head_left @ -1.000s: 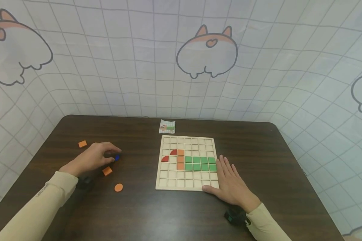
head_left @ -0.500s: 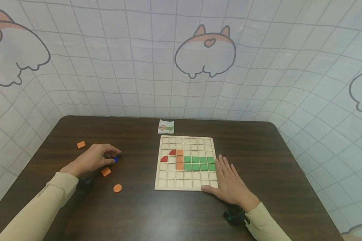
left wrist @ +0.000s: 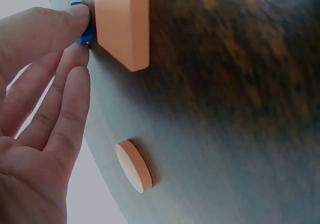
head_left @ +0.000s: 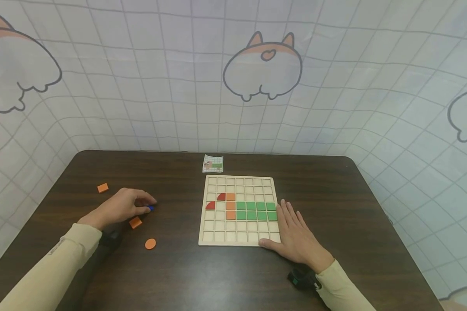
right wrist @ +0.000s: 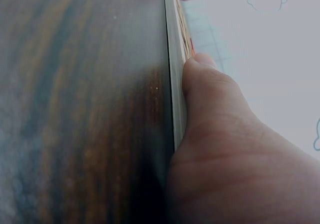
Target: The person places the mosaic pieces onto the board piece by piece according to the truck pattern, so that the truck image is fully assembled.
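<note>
At the left of the table, my left hand (head_left: pixel 116 208) pinches a small blue piece (left wrist: pixel 86 31) between thumb and fingertips. In the head view only a bit of the blue piece (head_left: pixel 151 208) shows past the thumb. An orange block (head_left: pixel 135 222) lies right beside that thumb, and an orange disc (head_left: pixel 150 244) lies nearer me. My right hand (head_left: pixel 299 239) rests with straight fingers along the right edge of a wooden grid board (head_left: pixel 215 236), thumb at its near right corner. The board holds several green squares (head_left: pixel 255 211), orange squares (head_left: pixel 231 206) and two red quarter-round pieces (head_left: pixel 211 205).
Another orange block (head_left: pixel 103 188) lies farther back at the left. A small printed picture card (head_left: pixel 212 164) sits behind the board. The dark wooden table (head_left: pixel 225 280) ends at a white gridded curtain (head_left: pixel 202 112) at the back and sides.
My left thumb and fingers have come closer together, and the blue piece has shifted slightly toward me, now mostly covered. The right hand stays at the board. The head view has turned slightly.
</note>
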Motion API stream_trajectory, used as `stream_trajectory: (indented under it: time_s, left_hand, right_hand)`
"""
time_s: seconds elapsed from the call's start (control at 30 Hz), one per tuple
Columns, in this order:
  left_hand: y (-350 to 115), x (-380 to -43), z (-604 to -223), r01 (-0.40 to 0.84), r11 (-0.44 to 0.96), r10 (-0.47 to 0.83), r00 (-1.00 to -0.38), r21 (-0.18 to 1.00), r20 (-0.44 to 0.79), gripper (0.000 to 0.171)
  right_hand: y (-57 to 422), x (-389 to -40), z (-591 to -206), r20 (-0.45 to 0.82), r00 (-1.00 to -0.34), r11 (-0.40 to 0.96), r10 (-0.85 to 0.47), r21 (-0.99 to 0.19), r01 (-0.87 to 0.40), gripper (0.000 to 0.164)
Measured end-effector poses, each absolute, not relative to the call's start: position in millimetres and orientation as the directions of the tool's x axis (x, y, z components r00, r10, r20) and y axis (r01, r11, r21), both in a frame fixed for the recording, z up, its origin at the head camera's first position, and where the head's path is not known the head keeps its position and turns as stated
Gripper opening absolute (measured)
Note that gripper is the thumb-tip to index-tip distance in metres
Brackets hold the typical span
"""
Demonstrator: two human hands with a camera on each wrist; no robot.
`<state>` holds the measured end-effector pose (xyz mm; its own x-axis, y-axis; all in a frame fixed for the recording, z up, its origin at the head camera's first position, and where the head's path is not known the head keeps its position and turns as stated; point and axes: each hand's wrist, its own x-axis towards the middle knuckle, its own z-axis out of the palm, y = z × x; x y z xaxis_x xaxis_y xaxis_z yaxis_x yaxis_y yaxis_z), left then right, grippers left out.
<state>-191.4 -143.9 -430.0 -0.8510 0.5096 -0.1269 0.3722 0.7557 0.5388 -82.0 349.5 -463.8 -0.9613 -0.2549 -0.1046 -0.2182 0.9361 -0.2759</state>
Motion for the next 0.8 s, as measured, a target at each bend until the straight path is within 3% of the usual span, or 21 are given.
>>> stream_trajectory:
  time_s: [0.8]
  left_hand:
    - [-131.1,-192.9,-431.0,0.384,0.759,0.495,-0.865,0.526,-0.083,0.029]
  right_hand:
    - [349.4,-82.5,-464.6,-0.105,-0.963,0.939,-0.247,-0.27,-0.211,0.12]
